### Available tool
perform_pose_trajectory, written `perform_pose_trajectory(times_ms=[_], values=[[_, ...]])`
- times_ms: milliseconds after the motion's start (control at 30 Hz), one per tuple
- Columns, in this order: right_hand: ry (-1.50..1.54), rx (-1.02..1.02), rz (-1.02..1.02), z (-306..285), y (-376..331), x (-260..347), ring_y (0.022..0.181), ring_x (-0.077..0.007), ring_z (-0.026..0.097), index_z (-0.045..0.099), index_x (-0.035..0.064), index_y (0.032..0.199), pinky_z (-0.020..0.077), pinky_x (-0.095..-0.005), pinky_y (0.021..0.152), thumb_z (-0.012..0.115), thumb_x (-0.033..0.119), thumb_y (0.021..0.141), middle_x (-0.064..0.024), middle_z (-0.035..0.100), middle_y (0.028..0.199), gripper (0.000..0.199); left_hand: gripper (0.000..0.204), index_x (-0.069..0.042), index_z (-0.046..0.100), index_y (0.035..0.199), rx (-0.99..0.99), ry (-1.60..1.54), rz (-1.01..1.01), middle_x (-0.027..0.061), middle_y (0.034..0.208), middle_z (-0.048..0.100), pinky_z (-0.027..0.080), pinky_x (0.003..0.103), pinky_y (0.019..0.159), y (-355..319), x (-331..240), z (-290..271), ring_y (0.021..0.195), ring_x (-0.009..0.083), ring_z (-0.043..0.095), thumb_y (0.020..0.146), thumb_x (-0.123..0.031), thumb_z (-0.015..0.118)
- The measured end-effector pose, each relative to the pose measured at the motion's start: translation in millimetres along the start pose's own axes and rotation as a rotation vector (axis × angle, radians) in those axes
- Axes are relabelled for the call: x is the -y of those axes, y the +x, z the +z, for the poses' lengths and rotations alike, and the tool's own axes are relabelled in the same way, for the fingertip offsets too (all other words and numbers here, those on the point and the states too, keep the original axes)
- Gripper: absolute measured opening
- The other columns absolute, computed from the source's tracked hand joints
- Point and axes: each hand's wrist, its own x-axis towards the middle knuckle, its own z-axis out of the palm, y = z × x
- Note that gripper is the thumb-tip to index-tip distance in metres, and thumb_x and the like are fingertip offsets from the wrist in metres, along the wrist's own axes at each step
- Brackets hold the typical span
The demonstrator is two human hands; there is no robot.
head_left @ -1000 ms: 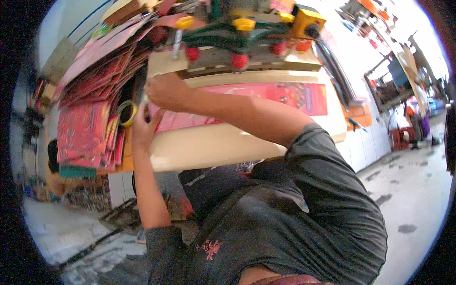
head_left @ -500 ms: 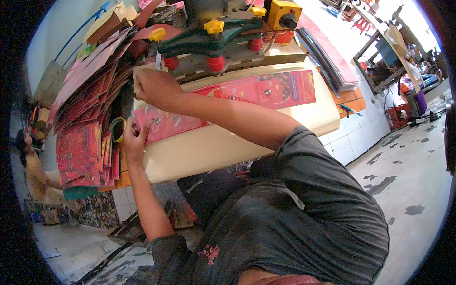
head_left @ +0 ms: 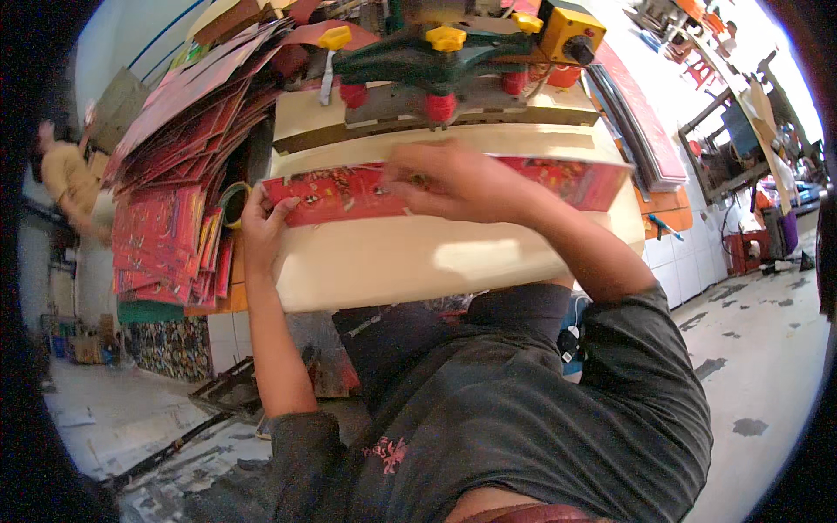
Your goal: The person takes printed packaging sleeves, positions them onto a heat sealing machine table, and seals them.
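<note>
A long red printed sheet point(head_left: 349, 193) lies across the cream bed point(head_left: 418, 257) of a green press machine point(head_left: 427, 61). My left hand point(head_left: 261, 222) grips the sheet's left end at the bed's left edge. My right hand point(head_left: 453, 179) is spread flat on top of the sheet near its middle. The sheet's right part point(head_left: 584, 179) reaches toward the bed's right corner.
Tall fanned stacks of red printed sheets point(head_left: 174, 174) stand to the left of the machine. More sheets point(head_left: 641, 122) lie stacked on an orange shelf at the right. A yellow control box point(head_left: 571, 30) sits on the machine. A person point(head_left: 70, 183) stands at far left.
My right hand has slid from the sheet's left end to its middle. My left hand has closed on the sheet's left edge. The view has swung to the left.
</note>
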Motion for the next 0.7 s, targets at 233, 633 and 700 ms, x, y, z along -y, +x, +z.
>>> perform_pose_trajectory(times_ms=[233,633,700], values=[[-0.503,-0.085,0.392,-82,-115,3,0.084,-0.0314,0.07,0.063,0.0023,0.098,0.0552,-0.0417,0.079,0.066,0.001,0.081,-0.0144,0.069,0.092,0.018,0.031,0.0,0.062,0.118,-0.019,-0.042,-0.044,0.0062,0.109,0.072,0.052,0.027,0.09,6,2,-3,0.099,0.0106,0.066,0.092,-0.01,0.075],[-1.106,-0.683,0.819,-160,-268,-22,0.09,-0.0411,0.068,0.063,0.0045,0.105,0.0525,-0.0468,0.077,0.059,0.01,0.096,-0.0206,0.069,0.096,0.011,0.034,-0.002,0.064,0.117,-0.063,-0.082,-0.059,0.0024,0.105,0.071,0.052,0.026,0.086,0,0,4,0.095,0.0098,0.065,0.089,-0.013,0.079],[-1.008,-0.69,0.756,-148,-257,-35,0.092,-0.0373,0.07,0.065,0.0056,0.108,0.0525,-0.0459,0.079,0.06,0.012,0.096,-0.0191,0.07,0.1,0.014,0.034,-0.002,0.064,0.117,-0.054,-0.087,-0.039,0.0023,0.105,0.071,0.051,0.026,0.087,-2,-8,2,0.096,0.0097,0.065,0.089,-0.012,0.079]])
